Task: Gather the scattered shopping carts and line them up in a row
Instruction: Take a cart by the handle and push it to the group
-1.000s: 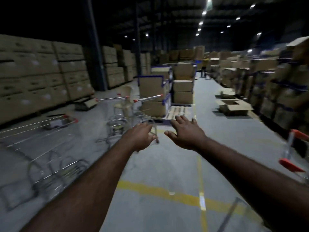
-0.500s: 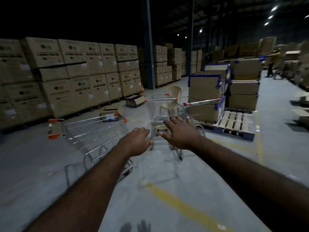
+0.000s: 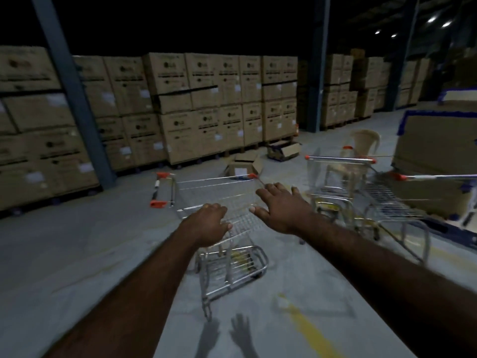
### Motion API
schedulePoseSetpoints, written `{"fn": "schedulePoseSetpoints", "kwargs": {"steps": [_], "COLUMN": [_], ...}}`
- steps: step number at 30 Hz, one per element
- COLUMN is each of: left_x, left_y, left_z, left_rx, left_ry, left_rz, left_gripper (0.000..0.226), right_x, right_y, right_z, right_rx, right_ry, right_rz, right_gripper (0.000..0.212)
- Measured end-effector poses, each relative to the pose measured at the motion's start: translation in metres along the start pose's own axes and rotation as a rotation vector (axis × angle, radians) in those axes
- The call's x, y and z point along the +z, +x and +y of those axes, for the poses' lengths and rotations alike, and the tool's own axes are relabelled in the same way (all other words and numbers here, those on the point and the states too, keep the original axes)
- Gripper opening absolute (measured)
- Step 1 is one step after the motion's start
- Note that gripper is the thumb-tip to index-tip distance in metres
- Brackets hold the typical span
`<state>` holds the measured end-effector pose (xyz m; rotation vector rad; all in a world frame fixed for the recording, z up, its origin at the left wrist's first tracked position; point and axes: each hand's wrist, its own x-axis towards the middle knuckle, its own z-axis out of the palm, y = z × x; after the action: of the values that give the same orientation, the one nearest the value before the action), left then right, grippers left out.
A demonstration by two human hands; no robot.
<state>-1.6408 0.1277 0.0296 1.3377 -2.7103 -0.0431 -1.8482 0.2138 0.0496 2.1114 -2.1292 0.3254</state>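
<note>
Reaching over wire-mesh shopping cart [image 3: 219, 200], left hand [image 3: 206, 224], right hand [image 3: 281, 210] spread

Cart [image 3: 196, 192]: wire metal, glossy chrome finish. Handle caps [image 3: 158, 203]: orange plastic, smooth. Cartons [image 3: 201, 99]: brown cardboard, matt, white paper labels. Floor [image 3: 77, 254]: grey concrete, matt. Chair [image 3: 364, 143]: cream plastic, smooth.

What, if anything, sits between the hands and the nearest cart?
Nothing visible. The left hand and right hand reach toward the nearest cart at its basket, with no object between. Whether they touch it is unclear. Its orange-capped handle is at the end on the view's left, away from both hands.
</note>
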Motion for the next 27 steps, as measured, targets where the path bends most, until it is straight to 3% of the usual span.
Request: {"fn": "schedulePoseSetpoints", "kwargs": {"steps": [9,13,20,27], "left_x": [-0.001,-0.01,0.0,0.034], "left_y": [0.079,0.109,0.166,0.276], "left_z": [-0.215,-0.305,-0.423,-0.52], "left_rx": [-0.173,-0.241,-0.305,-0.253], "left_ry": [-0.038,-0.049,-0.017,0.001], "left_rz": [0.039,0.039,-0.011,-0.034], "left_gripper": [0.044,0.049,0.059,0.057], "right_x": [0.073,0.105,0.17,0.243], "right_y": [0.201,0.294,0.416,0.547], "right_z": [-0.096,-0.149,-0.219,-0.247], "right_rx": [-0.12,-0.164,-0.21,-0.173], "right_ry": [0.058,0.082,0.168,0.218], "right_rz": [-0.038,-0.013,-0.089,-0.112], "right_gripper": [0.069,0.068,0.069,0.066]}}
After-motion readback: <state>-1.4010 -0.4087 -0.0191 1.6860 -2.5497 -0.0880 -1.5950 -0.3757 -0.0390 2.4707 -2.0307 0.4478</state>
